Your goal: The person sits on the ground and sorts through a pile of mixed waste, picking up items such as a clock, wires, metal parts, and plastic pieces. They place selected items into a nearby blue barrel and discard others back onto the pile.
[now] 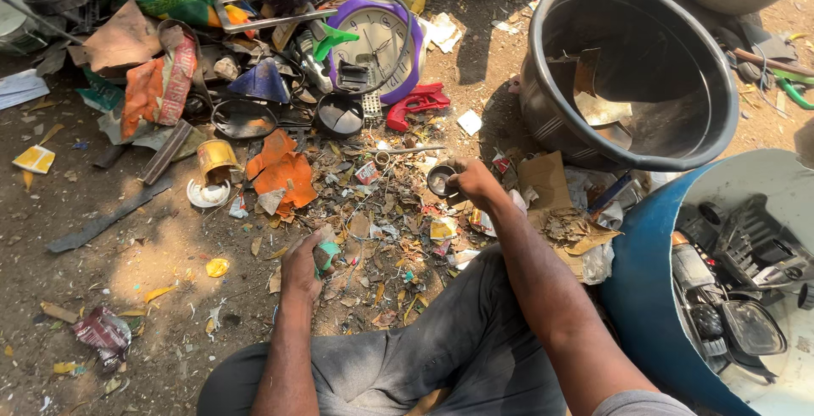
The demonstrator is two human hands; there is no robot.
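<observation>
My left hand (302, 265) rests low on the dirt in front of my knee, closed around a small green and grey scrap piece (326, 255). My right hand (471, 182) reaches further out over the litter and grips a small dark round metal cup (440, 180) by its rim. Between the two hands lies a spread of torn paper, dry leaves and small bits of scrap (390, 229). My grey trouser legs fill the bottom of the view.
A big black tub (551, 102) with metal scraps stands at the right. A blue drum (644, 289) full of dark parts sits at the lower right. A purple wall clock (380, 43), a red plastic piece (415, 102), a yellow tin (216, 159) and piled junk lie beyond.
</observation>
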